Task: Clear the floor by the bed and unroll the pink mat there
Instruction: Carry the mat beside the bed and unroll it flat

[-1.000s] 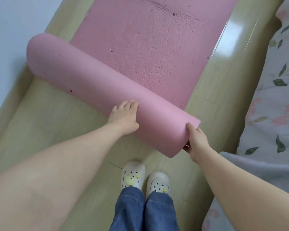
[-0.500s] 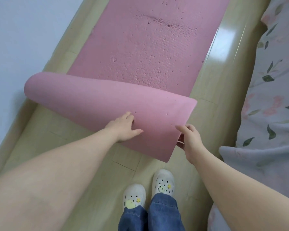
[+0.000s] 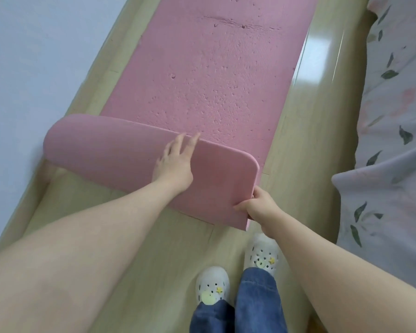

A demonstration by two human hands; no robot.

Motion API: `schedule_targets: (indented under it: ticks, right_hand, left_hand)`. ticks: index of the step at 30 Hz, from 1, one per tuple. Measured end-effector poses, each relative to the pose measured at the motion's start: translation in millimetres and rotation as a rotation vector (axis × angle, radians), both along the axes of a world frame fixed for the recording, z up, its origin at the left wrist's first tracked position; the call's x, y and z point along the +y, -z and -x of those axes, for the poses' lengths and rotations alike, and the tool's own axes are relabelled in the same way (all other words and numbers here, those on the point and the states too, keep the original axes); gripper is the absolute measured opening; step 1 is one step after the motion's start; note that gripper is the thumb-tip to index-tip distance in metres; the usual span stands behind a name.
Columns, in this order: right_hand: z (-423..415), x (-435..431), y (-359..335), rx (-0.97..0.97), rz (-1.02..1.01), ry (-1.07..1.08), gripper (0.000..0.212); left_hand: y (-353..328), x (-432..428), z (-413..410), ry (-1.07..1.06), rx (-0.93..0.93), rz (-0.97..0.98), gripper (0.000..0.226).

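The pink mat (image 3: 202,80) lies mostly flat on the floor (image 3: 298,140) beside the bed (image 3: 394,116). The right hand (image 3: 258,205) pinches the curled end's corner; the left hand (image 3: 175,162), fingers straight, presses it flat against curl-back.

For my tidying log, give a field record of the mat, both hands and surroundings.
pink mat: mostly flat on the wooden floor, near end curled up
left hand: flat on the curled end, fingers straight
right hand: pinches the mat's near right edge
bed: floral-patterned, right of the mat
white clogs: on bare floor near the mat's end
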State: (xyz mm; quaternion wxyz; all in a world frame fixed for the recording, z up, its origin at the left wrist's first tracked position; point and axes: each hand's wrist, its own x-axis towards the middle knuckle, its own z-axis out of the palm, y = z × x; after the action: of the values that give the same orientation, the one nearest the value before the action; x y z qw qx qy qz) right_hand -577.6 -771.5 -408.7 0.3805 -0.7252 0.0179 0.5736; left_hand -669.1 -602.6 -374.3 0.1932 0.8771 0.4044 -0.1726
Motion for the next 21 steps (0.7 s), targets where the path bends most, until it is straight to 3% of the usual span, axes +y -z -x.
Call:
schedule_targets:
  ticks: [3, 9, 13, 21]
  right_hand:
    - [34, -16, 5, 0.019, 0.035, 0.008, 0.038]
    - [82, -54, -2, -0.01, 0.017, 0.002, 0.025]
    - [119, -79, 11, -0.084, -0.013, -0.046, 0.026]
    - [189, -118, 38, -0.174, -0.027, -0.017, 0.01]
  left_hand:
    - [2, -10, 20, 0.068, 0.021, -0.003, 0.091]
    - [10, -36, 66, 0.285, 0.103, -0.108, 0.035]
    - [14, -66, 118, 0.178, 0.072, -0.069, 0.024]
    - [36, -114, 193, 0.053, 0.095, -0.108, 0.017]
